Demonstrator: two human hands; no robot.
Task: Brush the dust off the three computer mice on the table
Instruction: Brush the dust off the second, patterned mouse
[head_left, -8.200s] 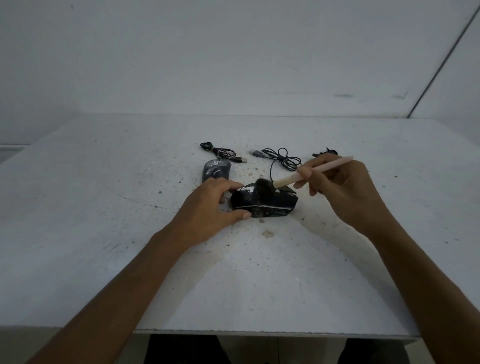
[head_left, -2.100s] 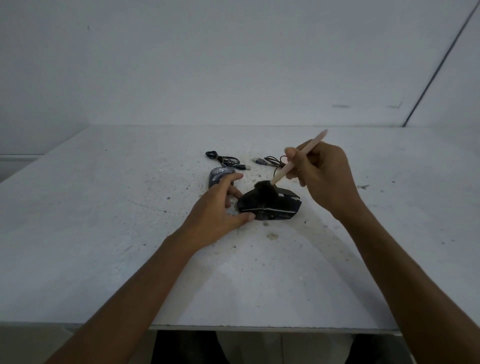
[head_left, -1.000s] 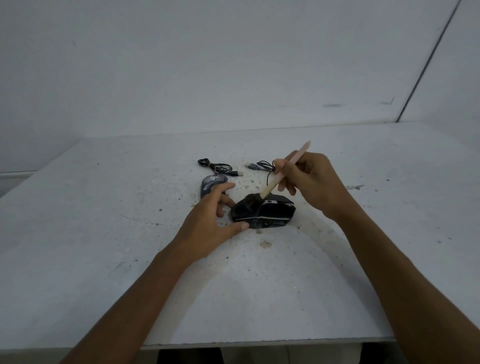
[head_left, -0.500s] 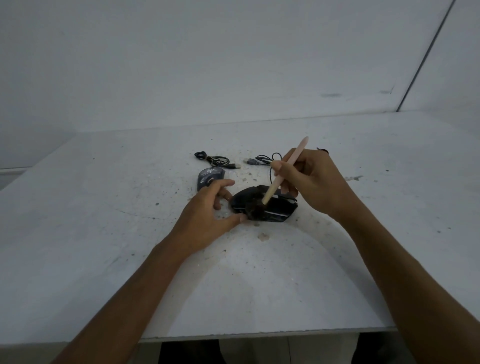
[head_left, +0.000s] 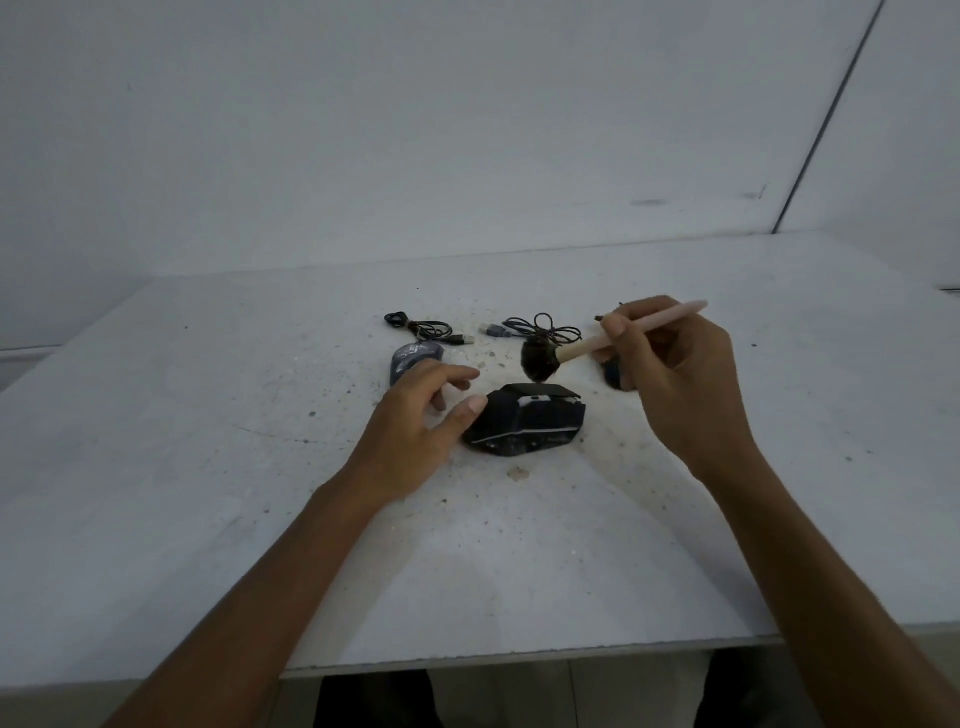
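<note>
Right hand (head_left: 680, 374) grips the brush (head_left: 597, 347), bristles hovering just above the black mouse (head_left: 524, 427) mid-bench (head_left: 208, 467). Left hand (head_left: 415, 421) loosely open, holding nothing, thumb right by the mouse's left end.

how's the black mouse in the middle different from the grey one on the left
The black mouse is bulkier and angular, with pale trim lines; the grey mouse looks smaller, rounder and lighter. The black mouse lies sideways and nearer the person, beside the left hand's thumb; the grey mouse points away and sits farther back, partly hidden by that hand's fingers. Both rest on the dusty table, neither under the brush, which the right hand holds in the air.
</note>
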